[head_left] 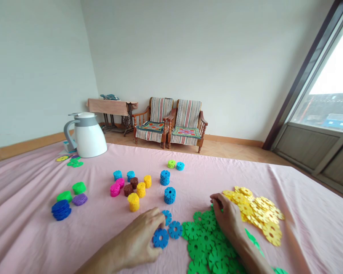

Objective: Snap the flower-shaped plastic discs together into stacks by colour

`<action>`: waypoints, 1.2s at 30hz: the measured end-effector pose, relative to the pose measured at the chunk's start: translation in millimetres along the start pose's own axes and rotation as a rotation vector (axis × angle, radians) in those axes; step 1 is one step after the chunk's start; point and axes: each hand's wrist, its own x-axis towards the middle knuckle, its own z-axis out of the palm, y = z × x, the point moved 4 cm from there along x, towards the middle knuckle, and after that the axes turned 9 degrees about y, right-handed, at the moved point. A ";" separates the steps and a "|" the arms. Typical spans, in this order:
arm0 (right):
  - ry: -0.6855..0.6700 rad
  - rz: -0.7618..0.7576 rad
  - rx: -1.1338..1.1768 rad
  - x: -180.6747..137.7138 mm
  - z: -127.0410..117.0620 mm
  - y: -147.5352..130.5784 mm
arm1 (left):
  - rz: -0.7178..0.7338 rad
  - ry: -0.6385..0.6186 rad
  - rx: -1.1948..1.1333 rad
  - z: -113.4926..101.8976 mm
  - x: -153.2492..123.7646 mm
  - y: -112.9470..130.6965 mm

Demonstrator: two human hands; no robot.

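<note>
My left hand (pixel 143 234) is curled around a blue notched flower-shaped plastic disc (pixel 160 238), thumb at its near edge and fingers at its far edge. Two more blue discs (pixel 175 230) lie flat just beyond. Over the heap of green discs (pixel 205 239) hovers my right hand (pixel 225 211), its fingers loosely bent and apart from the thumb, with nothing visible in it. Yellow discs (pixel 257 209) lie in a loose heap beside that hand. Two blue stacks (pixel 169 195) stand upright past my left hand.
Short disc stacks stand to the left: yellow (pixel 133 202), brown (pixel 128 190), pink (pixel 114 190), dark blue (pixel 61 210), purple (pixel 79 199) and green (pixel 79 188). A white jug (pixel 90 137) stands at the far left on the pink cloth (pixel 103 236). Two wooden armchairs (pixel 187 121) are behind.
</note>
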 end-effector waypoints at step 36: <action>-0.021 -0.007 0.003 0.1 2.3 -4.2 | 0.102 0.185 0.057 -37.7 98.9 -16.7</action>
